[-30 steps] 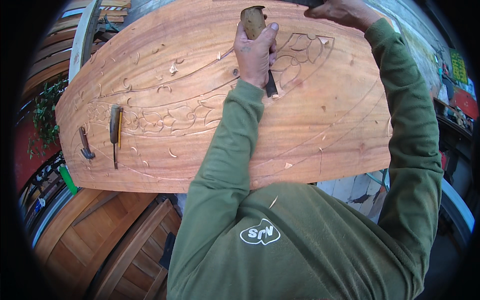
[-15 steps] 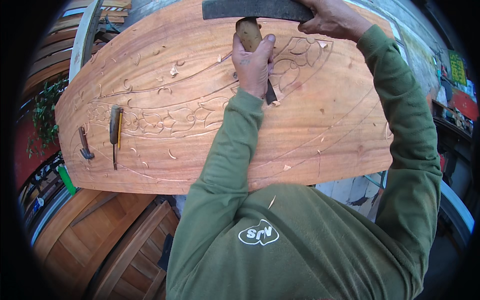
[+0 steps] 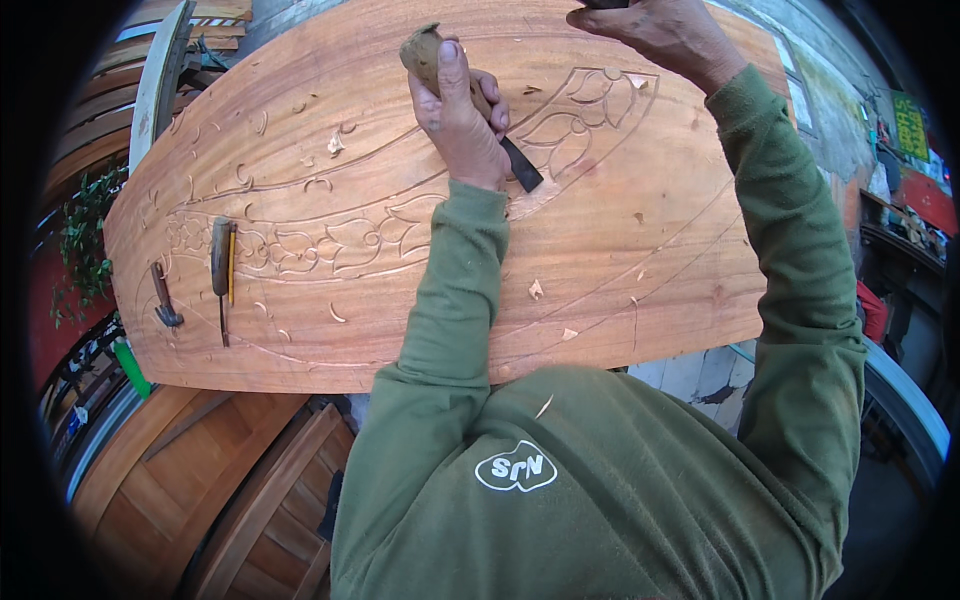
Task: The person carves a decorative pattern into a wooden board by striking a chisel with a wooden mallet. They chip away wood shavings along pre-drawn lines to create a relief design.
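Note:
In my left hand (image 3: 458,125) is a wood chisel (image 3: 521,165), its worn wooden handle wrapped by the fingers and leaning to the upper left. The wide dark blade slants down to a wooden panel (image 3: 600,240), meeting it at the pointed end of a carved floral band. My right hand (image 3: 675,38) is closed on a long dark block (image 3: 603,3), raised at the top edge, where most of the block is cut off from view. Curled shavings (image 3: 336,144) lie over the carving.
On the panel's left lie a small hammer (image 3: 165,295), a thin chisel (image 3: 220,260) and a yellow pencil (image 3: 232,265). Panelled wooden doors (image 3: 150,480) stand below left. A leafy plant (image 3: 85,235) borders the panel's left end.
The dark block has gone from above the chisel handle up and right, mostly out of view. The chisel has tilted further, its handle shifting left. A shaving now lies nearer on the panel.

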{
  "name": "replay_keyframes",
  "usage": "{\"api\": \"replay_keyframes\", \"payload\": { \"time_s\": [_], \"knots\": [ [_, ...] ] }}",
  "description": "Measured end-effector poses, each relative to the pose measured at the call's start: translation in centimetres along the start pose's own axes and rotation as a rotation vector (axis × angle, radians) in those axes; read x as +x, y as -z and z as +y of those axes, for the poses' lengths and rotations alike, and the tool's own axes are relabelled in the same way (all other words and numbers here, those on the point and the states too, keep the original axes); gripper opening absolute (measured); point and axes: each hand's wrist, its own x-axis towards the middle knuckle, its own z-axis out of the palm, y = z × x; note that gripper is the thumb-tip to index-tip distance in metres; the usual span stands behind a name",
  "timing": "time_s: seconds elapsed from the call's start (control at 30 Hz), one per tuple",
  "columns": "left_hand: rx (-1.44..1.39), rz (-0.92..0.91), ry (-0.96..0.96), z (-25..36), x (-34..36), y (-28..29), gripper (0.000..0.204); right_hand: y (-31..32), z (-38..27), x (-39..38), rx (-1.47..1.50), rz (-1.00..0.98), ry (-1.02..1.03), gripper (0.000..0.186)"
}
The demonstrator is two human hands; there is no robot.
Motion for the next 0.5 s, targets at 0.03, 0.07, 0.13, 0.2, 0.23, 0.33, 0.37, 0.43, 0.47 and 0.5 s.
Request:
{"api": "replay_keyframes", "payload": {
  "time_s": [0.03,0.07,0.13,0.2,0.23,0.33,0.37,0.43,0.47,0.5],
  "knots": [
    [-0.002,0.001,-0.002,-0.6,0.3,0.2,0.036,-0.2,0.0,0.0,-0.013,0.054,0.041,0.079],
    [0.035,0.029,-0.027,-1.0,0.4,-0.2,0.037,-0.4,0.2,-0.1,-0.026,0.109,0.079,0.078],
    [0.071,0.058,-0.053,-1.4,0.4,-0.5,0.038,-0.5,0.4,0.0,-0.013,0.149,0.134,0.077],
    [0.074,0.051,-0.102,-1.5,0.4,-0.7,0.037,-0.4,-0.2,0.3,0.002,0.187,0.188,0.077],
    [0.075,0.053,-0.102,-1.7,0.5,-0.7,0.037,0.0,-0.6,0.7,0.025,0.194,0.14,0.076],
    [0.084,-0.007,-0.178,-2.1,0.5,-1.1,0.035,0.4,-1.2,1.2,0.02,0.266,0.07,0.075],
    [0.099,-0.044,-0.167,-2.2,0.4,-1.2,0.035,0.4,-1.2,1.5,-0.007,0.329,0.052,0.075],
    [0.112,-0.081,-0.155,-2.5,0.6,-1.4,0.034,0.9,-1.3,2.2,0.033,0.232,-0.007,0.08],
    [0.127,-0.106,-0.12,-2.6,1.1,-1.6,0.034,1.6,-1.0,2.7,-0.201,-0.007,0.022,0.083],
    [0.142,-0.131,-0.084,-2.7,1.4,-1.6,0.034,2.2,-0.7,3.2,-0.435,-0.247,0.051,0.086]
  ]
}}
